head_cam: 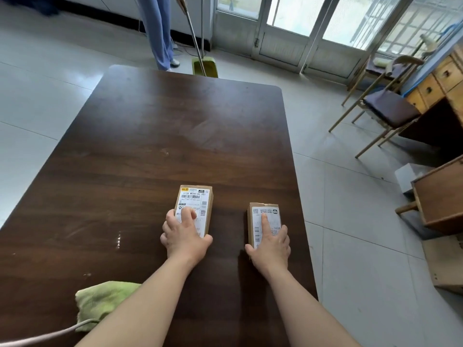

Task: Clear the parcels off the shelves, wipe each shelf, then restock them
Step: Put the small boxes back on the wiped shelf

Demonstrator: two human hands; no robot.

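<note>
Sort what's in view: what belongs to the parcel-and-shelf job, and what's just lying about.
Job: left parcel, gripped by the left hand; right parcel, gripped by the right hand; green cloth; table they lie on.
Lying about: two chairs; green dustpan; wooden drawer cabinet; white box on the floor.

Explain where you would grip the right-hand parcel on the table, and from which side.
Grip the right-hand parcel across its two long side faces, coming from above at its near end. It lies flat, label up, long axis pointing away, so the narrow width fits between thumb and fingers. The right hand sits that way now.
</note>
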